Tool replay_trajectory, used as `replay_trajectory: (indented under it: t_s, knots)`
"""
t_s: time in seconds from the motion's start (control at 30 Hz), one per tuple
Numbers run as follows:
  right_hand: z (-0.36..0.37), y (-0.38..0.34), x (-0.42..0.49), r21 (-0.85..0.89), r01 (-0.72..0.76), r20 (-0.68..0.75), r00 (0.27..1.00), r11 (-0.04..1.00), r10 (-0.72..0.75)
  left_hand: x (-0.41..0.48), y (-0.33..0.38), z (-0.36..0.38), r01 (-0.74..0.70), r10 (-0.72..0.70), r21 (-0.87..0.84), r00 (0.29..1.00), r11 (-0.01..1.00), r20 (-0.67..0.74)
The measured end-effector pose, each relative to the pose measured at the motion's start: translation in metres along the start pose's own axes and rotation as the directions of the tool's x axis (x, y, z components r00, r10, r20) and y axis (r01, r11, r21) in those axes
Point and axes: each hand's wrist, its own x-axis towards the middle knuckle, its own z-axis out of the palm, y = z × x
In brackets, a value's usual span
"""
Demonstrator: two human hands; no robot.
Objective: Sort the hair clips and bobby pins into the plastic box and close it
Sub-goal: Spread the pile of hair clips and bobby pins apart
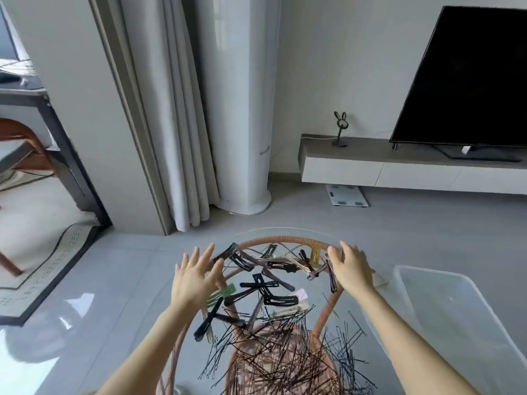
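Several black, brown and green hair clips (262,280) lie spread over a round glass table (288,232) with a rattan frame beneath. Nearer to me, a dense heap of dark bobby pins (285,349) covers the glass. A clear plastic box (445,317) stands open at the table's right side, with nothing visible inside. My left hand (194,277) hovers with fingers spread at the left edge of the clips. My right hand (350,269) is at the right edge of the clips, fingers extended beside a dark clip; whether it touches the clip is unclear.
Beyond the table are a grey tiled floor, a white column unit (242,109) and curtains. A low TV cabinet (399,166) with a television (470,81) stands at the right back. A rug (42,266) and a chair lie to the left.
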Motion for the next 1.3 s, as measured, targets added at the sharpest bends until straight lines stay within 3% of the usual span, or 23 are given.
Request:
replay_trajectory:
  t_s: [0.1, 0.17, 0.27, 0.37, 0.5, 0.6, 0.7, 0.8, 0.93, 1.0, 1.07, 1.2, 1.3]
  knots:
    - [0.020, -0.001, 0.002, -0.169, 0.075, 0.001, 0.997, 0.983, -0.076, 0.013, 0.005, 0.013, -0.047, 0.045, 0.100, 0.999, 0.994, 0.028]
    - [0.031, -0.005, -0.001, -0.186, 0.138, 0.023, 0.990, 0.973, -0.136, 0.024, 0.010, 0.020, -0.096, 0.092, 0.081, 0.994, 0.992, 0.052]
    - [0.037, -0.016, -0.006, -0.071, 0.205, 0.090, 0.976, 0.976, -0.199, 0.033, 0.025, 0.025, -0.194, 0.189, 0.034, 0.975, 0.980, 0.117]
    - [0.044, -0.030, -0.017, 0.071, 0.297, 0.189, 0.934, 0.952, -0.305, 0.025, 0.052, 0.030, -0.220, 0.238, -0.123, 0.959, 0.968, 0.157]
    - [0.053, -0.050, -0.036, 0.190, 0.336, 0.203, 0.906, 0.922, -0.372, 0.015, 0.079, 0.046, -0.303, 0.342, -0.238, 0.928, 0.923, 0.145]
    - [0.052, -0.062, -0.049, 0.278, 0.340, 0.187, 0.898, 0.899, -0.397, 0.013, 0.085, 0.051, -0.192, 0.248, -0.368, 0.962, 0.910, 0.111]
    - [0.038, -0.068, -0.060, 0.396, 0.305, 0.279, 0.858, 0.866, -0.430, 0.013, 0.081, 0.039, -0.112, 0.208, -0.505, 0.969, 0.856, 0.137]
    - [0.013, -0.065, -0.067, 0.471, 0.222, 0.382, 0.821, 0.854, -0.424, 0.008, 0.069, 0.016, -0.178, 0.212, -0.407, 0.976, 0.896, 0.040]
    - [-0.010, -0.039, -0.066, 0.452, 0.194, 0.169, 0.940, 0.871, -0.297, -0.007, 0.024, -0.002, -0.175, 0.182, 0.059, 0.971, 0.983, -0.154]
    - [-0.010, -0.022, -0.065, 0.401, 0.108, 0.056, 0.988, 0.910, -0.142, -0.018, 0.001, 0.000, -0.123, 0.130, 0.066, 0.985, 0.990, -0.114]
    - [-0.005, -0.011, -0.072, 0.311, 0.040, 0.055, 0.997, 0.950, -0.060, -0.031, -0.008, 0.010, -0.118, 0.119, 0.026, 0.992, 0.993, -0.043]
    - [0.016, -0.021, -0.101, 0.144, 0.168, 0.181, 0.964, 0.975, -0.193, -0.044, 0.015, 0.025, -0.153, 0.154, -0.052, 0.988, 0.987, 0.012]
    - [0.030, -0.030, -0.115, 0.158, 0.280, 0.194, 0.931, 0.947, -0.308, -0.049, 0.034, 0.033, -0.190, 0.199, -0.122, 0.978, 0.974, 0.069]
